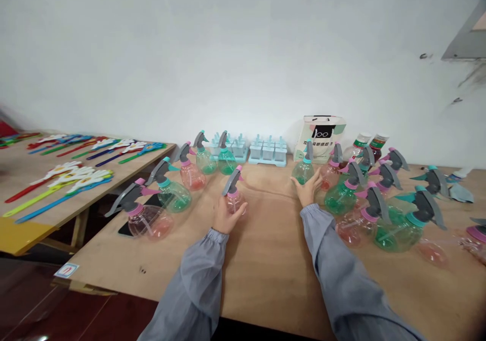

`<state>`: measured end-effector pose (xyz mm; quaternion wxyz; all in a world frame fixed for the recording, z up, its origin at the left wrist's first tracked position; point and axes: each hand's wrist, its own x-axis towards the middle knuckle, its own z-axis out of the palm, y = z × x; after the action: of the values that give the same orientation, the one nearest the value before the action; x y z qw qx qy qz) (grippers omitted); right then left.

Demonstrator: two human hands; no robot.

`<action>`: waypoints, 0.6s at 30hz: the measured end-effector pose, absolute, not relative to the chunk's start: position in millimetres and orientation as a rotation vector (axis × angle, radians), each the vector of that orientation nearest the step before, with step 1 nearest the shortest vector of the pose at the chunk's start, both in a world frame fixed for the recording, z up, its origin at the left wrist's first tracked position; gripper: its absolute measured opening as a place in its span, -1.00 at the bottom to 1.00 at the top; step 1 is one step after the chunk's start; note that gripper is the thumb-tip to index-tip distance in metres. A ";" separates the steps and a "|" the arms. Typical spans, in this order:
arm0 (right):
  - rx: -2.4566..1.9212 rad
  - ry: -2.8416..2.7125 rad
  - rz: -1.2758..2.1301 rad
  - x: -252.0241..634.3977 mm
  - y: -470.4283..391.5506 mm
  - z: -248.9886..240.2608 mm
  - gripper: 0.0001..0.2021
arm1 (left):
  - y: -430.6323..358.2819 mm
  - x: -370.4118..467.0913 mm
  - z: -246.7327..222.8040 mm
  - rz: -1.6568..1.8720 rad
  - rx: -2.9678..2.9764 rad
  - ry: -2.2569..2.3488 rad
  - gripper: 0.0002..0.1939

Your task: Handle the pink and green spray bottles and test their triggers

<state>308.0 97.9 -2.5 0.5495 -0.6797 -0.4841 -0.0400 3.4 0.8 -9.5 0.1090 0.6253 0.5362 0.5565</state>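
Note:
My left hand (225, 215) is wrapped round a pink spray bottle (235, 199) with a grey trigger head, upright near the middle of the table. Further right, my right hand (307, 188) grips a green spray bottle (302, 171) with a turquoise collar, thumb on its near left side and fingers round the right. Close beside the right hand is another pink spray bottle (329, 173). To the left of my left hand stand several more, among them a green spray bottle (174, 195) and a large pink spray bottle (152, 222).
More spray bottles (339, 197) crowd the table's right side. Light blue popsicle molds (268, 153), a white printed box (319, 138) and two bottles with white caps (376, 146) stand along the wall. A dark phone (126, 229) lies at left. Flower-topped sticks (72, 181) cover the neighbouring table.

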 end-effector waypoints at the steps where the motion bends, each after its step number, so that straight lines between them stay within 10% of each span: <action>1: -1.534 -1.151 -0.101 303.2 91.9 0.9 -0.01 | 0.3 4.9 -11.7 1.634 1.846 1.555 -0.44; 5: -1.120 -1.509 0.140 261.0 60.9 22.1 -0.25 | -6.9 22.1 -16.7 1.656 1.901 1.498 -0.42; 11: -0.706 -1.849 0.783 181.0 16.5 61.9 0.02 | -26.1 54.8 -24.5 1.638 2.029 1.588 -0.20; 18: -0.755 -1.545 0.989 182.4 10.0 84.4 -0.69 | -26.3 43.8 -12.6 1.661 1.973 1.392 -0.49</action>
<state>182.4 10.0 84.4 0.5471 -0.3186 -0.6520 0.4173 43.8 -26.3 -12.6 0.1052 0.6693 0.4725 0.5637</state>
